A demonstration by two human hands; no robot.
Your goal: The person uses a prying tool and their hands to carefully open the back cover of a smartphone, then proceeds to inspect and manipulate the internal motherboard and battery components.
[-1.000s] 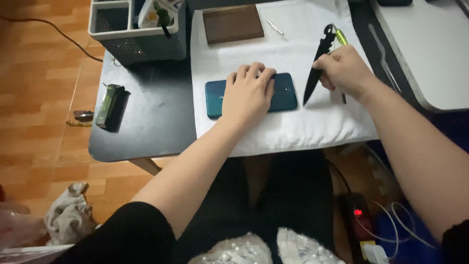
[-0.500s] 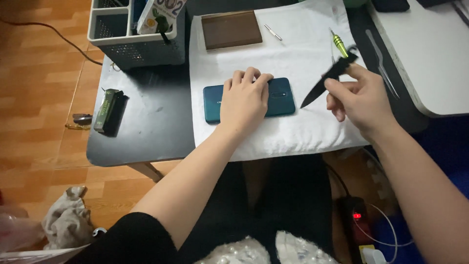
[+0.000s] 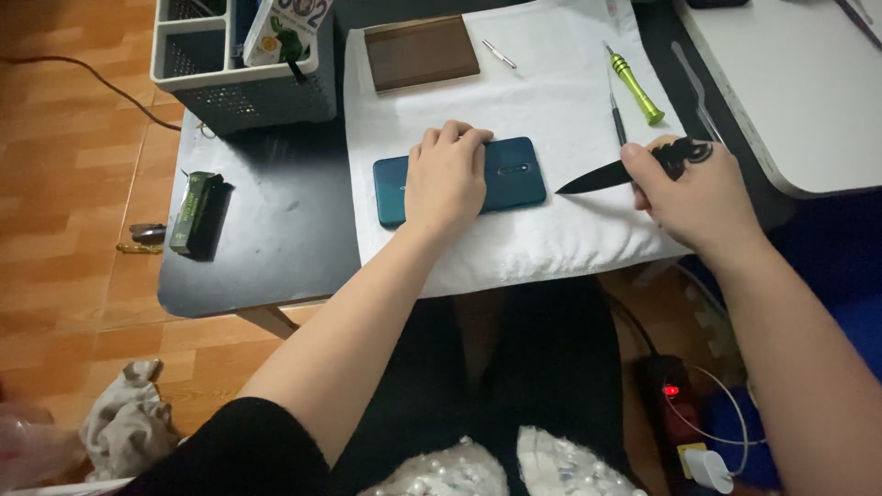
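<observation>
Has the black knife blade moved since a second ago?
Yes. The black blade in the right hand has swung down from pointing up the white cloth to pointing sideways at the teal phone.

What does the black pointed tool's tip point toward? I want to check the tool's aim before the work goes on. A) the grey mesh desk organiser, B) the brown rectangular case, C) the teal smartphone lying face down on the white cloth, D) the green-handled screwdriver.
C: the right hand holds the black pointed tool with its tip aimed left at the near end of the teal smartphone, which the left hand presses onto the white cloth.
</observation>
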